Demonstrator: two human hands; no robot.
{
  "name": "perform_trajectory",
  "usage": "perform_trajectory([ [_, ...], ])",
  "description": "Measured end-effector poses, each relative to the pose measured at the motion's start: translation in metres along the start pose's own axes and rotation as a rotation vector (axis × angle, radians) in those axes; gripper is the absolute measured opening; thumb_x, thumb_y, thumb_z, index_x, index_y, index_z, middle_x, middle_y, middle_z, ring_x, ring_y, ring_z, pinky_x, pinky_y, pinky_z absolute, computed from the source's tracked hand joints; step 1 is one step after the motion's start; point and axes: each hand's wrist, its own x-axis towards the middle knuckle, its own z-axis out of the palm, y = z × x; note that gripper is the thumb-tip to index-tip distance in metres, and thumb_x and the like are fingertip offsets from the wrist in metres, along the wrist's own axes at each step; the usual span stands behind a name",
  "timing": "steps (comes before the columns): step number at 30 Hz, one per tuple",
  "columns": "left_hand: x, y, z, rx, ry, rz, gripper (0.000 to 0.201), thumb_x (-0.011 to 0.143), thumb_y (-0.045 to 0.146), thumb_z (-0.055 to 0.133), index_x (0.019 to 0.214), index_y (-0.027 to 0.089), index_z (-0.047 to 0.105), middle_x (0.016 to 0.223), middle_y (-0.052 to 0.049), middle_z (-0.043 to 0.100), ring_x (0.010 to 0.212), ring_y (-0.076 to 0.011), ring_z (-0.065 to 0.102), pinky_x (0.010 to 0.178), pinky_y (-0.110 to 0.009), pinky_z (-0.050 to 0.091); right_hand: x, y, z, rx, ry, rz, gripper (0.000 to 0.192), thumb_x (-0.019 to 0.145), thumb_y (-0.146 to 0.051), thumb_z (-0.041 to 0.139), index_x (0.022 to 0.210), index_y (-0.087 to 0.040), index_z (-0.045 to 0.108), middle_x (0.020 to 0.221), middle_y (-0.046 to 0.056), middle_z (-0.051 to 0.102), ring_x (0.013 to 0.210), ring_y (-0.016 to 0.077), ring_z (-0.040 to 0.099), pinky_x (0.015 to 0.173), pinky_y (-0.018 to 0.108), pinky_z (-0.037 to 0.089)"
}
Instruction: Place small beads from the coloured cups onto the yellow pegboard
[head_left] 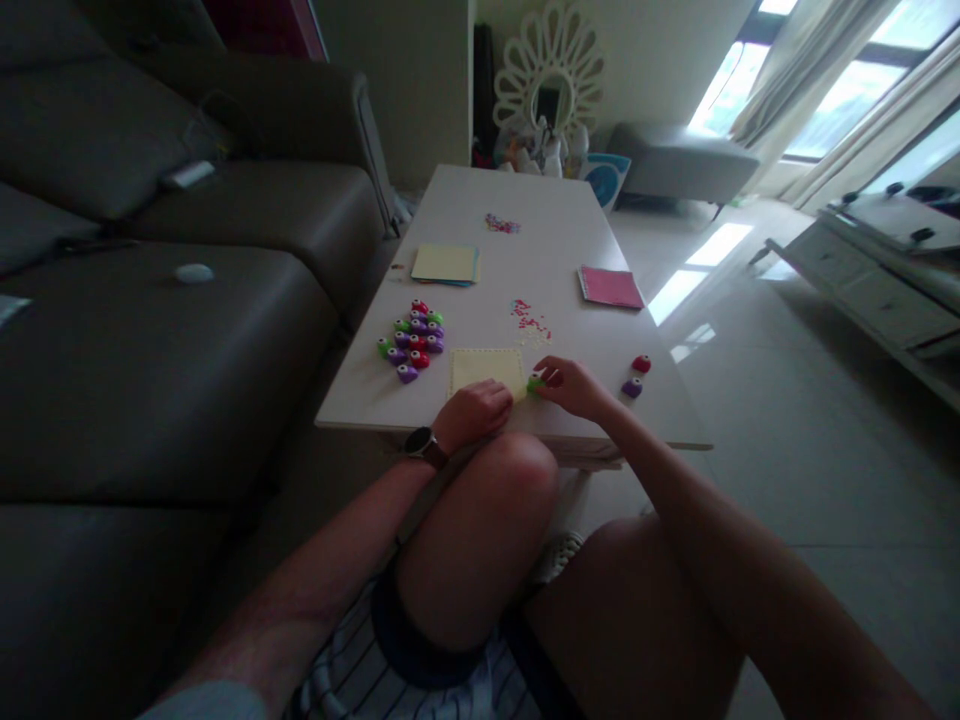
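- The right hand point(574, 385) rests on the near part of the white table point(525, 200), its fingers curled closed around a small green punch point(534, 382) that sits at their tips, on the left side of the hand.
- The green punch sits at the near right corner of a pale yellow sheet point(486, 370); whether it bites the paper's edge or only touches it is too small to tell.
- The left hand point(474, 412) lies on the near edge of the yellow sheet, fingers bent into a loose fist with knuckles up; it presses on the paper, and I cannot tell whether it grips anything.
- A dark watch point(424, 445) sits on the left wrist, just off the table edge.
- To the left of the sheet, a cluster of small punches point(414, 340) in purple, green and red lies packed together, well apart from both hands.
- To the right of the right hand lie a red punch point(640, 364) and a purple punch point(632, 388), near each other and untouched.
- Just beyond the sheet lies a scatter of pink and pale paper bits point(531, 320).
- Further back lie a stack of yellow and blue paper point(445, 264), a pink pad point(610, 287) and another small heap of bits point(502, 224).
- A dark sofa point(165, 330) runs along the table's left side.
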Motion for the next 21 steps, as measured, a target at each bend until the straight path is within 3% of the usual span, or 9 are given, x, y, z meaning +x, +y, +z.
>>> perform_trajectory([
  [21,-0.0005,-0.0002,0.0002,0.004,0.009,0.007,0.016,0.098,0.021,0.048,0.086,0.018,0.058,0.088,-0.005,0.062,0.082,-0.0183,0.055,0.074,-0.032,0.043,-0.0016,-0.0007,-0.004,0.031,-0.005,0.01,0.026,0.076,-0.035,0.071,0.096,-0.02,0.066,0.076,0.002,0.067,0.064,0.0137,0.06,0.06,0.027,0.048],
])
